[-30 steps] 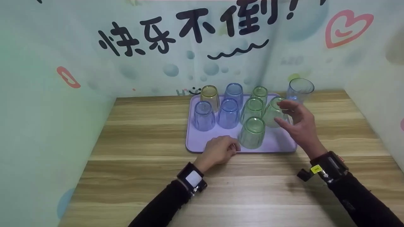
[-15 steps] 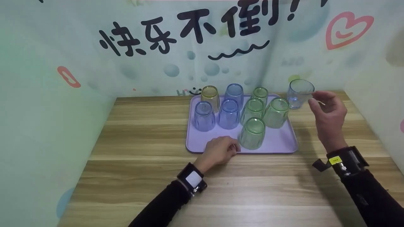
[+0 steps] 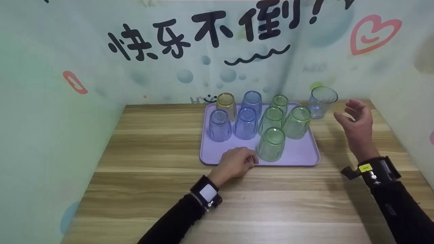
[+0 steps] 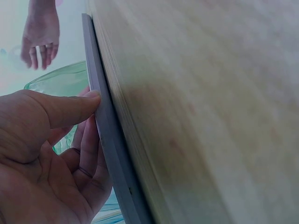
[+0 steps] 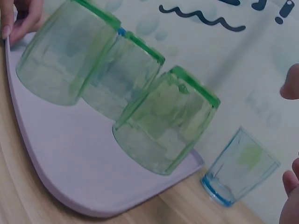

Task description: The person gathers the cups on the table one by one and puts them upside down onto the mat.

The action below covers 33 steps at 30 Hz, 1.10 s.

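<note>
A lilac tray (image 3: 300, 154) bears several upside-down glasses: blue ones (image 3: 219, 126) on the left, a yellow one (image 3: 226, 106) at the back left, green ones (image 3: 271, 145) in the middle and right. My left hand (image 3: 237, 160) pinches the tray's front rim, thumb outside and fingers inside, close to the nearest green glass; the left wrist view shows the thumb (image 4: 77, 107) against the rim. Off the tray's back right corner, a clear bluish glass (image 3: 322, 103) stands mouth up on the table. Just right of it my right hand (image 3: 360, 130) hovers, fingers loosely bent, holding nothing.
The wood-grain table (image 3: 152, 142) extends on both sides and in front of the tray. A printed cloth backdrop (image 3: 169, 81) with black lettering rises right behind the glasses, and further pale panels enclose the left and right sides.
My right hand has moved from the right-hand green glass on the tray, past the bluish glass, to its right side, ending slightly apart from it. My left hand has stayed on the rim.
</note>
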Each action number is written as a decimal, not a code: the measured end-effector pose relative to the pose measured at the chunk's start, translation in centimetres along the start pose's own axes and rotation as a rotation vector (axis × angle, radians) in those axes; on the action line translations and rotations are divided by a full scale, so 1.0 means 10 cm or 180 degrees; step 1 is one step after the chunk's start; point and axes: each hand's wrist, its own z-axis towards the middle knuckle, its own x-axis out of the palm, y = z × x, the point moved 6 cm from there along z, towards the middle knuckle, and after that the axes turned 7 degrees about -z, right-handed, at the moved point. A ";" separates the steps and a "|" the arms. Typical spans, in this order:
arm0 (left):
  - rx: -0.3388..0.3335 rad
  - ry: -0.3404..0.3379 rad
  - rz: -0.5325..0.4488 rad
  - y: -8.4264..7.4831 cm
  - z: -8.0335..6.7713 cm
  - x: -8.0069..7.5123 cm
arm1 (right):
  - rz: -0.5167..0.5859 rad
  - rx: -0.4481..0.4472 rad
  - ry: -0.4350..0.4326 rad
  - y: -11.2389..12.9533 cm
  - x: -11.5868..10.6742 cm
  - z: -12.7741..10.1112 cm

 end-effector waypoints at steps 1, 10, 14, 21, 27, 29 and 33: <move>-0.0005 0.0002 -0.0004 0.00 0.00 0.00 | -0.0060 0.0069 0.0032 -0.03 -0.01 0.01; -0.0048 0.0062 -0.0041 -0.01 0.01 0.01 | -0.0984 0.0452 0.0422 -0.27 -0.08 0.06; -0.0111 0.0077 -0.0065 0.01 0.01 0.00 | -0.1269 0.0463 0.0521 -0.34 -0.06 0.11; -0.0060 0.0029 -0.0045 0.03 0.00 -0.01 | -0.1471 0.0447 0.0642 -0.39 0.07 0.17; -0.0008 0.0029 -0.0019 0.00 0.00 0.00 | -0.1552 0.0433 0.0559 -0.38 0.11 0.23; -0.0016 0.0036 -0.0037 0.00 0.00 0.00 | -0.1521 0.0465 0.0537 -0.39 0.11 0.25; -0.0039 0.0037 -0.0041 0.01 0.01 0.00 | -0.1443 0.0534 0.0554 -0.41 0.13 0.28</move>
